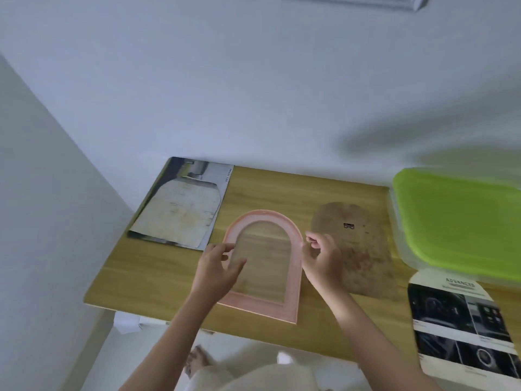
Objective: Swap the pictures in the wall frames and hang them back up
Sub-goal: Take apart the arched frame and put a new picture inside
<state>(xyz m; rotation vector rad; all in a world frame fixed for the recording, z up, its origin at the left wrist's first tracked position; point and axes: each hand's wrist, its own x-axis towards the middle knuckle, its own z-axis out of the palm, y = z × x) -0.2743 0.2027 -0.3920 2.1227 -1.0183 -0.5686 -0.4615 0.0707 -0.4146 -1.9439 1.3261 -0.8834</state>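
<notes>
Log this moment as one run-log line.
stage: pink arched frame empty on table | left hand, right hand: at its sides | backing board: right

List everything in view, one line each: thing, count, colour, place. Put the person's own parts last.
arched frame: 1, pink, flat on the table centre, empty with clear pane
backing board: 1, brown, on the table right of the frame
arched picture: 1, black and white car print, table's right edge
magazine: 1, grey, table's far left, a pale arched sheet on top
storage box: 1, clear with green lid, far right
table: 1, light wood, against a white wall
wall frame: 1, silvery, top edge, mostly cut off
left hand: at the frame's left side
right hand: at the frame's right side
</notes>
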